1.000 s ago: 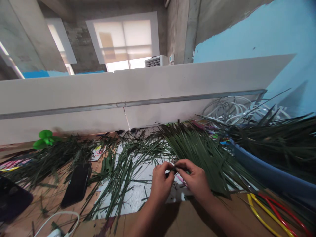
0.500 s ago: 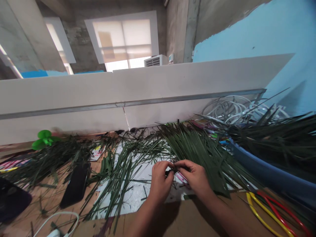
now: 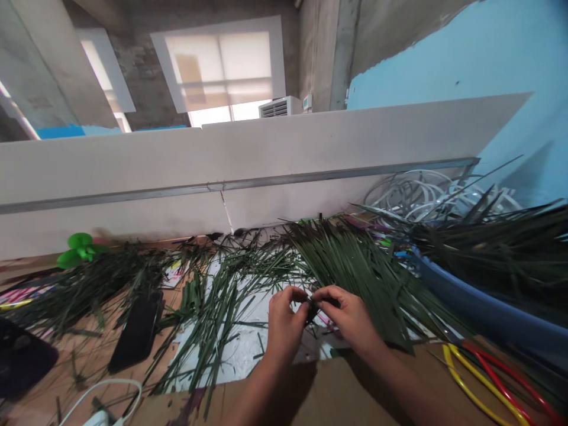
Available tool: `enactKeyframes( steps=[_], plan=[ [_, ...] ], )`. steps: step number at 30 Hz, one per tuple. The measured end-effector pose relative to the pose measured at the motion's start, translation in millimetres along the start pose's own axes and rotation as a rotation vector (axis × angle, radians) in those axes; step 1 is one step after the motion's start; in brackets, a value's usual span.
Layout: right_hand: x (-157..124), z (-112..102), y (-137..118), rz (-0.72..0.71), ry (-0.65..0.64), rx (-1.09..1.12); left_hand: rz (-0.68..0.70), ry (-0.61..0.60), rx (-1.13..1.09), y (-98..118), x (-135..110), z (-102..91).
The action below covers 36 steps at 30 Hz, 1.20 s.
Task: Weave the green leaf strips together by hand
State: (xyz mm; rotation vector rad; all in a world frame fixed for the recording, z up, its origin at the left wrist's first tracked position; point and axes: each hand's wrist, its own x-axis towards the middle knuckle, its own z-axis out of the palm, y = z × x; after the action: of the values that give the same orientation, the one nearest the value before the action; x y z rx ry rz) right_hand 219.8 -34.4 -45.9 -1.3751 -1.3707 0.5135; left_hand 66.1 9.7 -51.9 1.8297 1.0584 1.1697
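My left hand (image 3: 286,316) and my right hand (image 3: 346,313) meet over the white sheet (image 3: 242,349), fingertips almost touching. Both pinch a small dark piece of leaf strip (image 3: 312,309), mostly covered by the fingers, so its exact shape is hard to make out. Right behind my right hand lies a thick fan of long green leaf strips (image 3: 355,260). Loose, narrow cut strips (image 3: 217,319) are scattered over the sheet to the left of my left hand.
A blue tub (image 3: 479,299) full of long dark leaves stands at the right. Near it lie scissors with red and yellow handles (image 3: 477,378). At the left are a black phone (image 3: 137,331), a white cable (image 3: 102,384) and a green fan-like object (image 3: 80,251). A white partition (image 3: 284,148) runs behind.
Both hands have shifted very slightly left and up, and the fingers have turned a little around the small dark piece. Everything else lies as before.
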Motion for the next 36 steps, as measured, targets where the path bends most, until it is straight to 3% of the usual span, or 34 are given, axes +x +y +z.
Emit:
enactKeyframes(
  steps=[19,27,36],
  plan=[
    [-3.8,-1.1,-7.8,-0.053,-0.059,-0.136,-0.139,-0.033,-0.133,5.3,-0.5,1.0],
    [-5.2,-0.3,-7.0,-0.200,-0.071,-0.321,-0.130,-0.057,-0.155,3.7,1.3,0.3],
    [-7.2,1.7,2.4,-0.372,-0.034,-0.496,-0.030,-0.054,0.038,5.7,-1.9,-0.2]
  ],
)
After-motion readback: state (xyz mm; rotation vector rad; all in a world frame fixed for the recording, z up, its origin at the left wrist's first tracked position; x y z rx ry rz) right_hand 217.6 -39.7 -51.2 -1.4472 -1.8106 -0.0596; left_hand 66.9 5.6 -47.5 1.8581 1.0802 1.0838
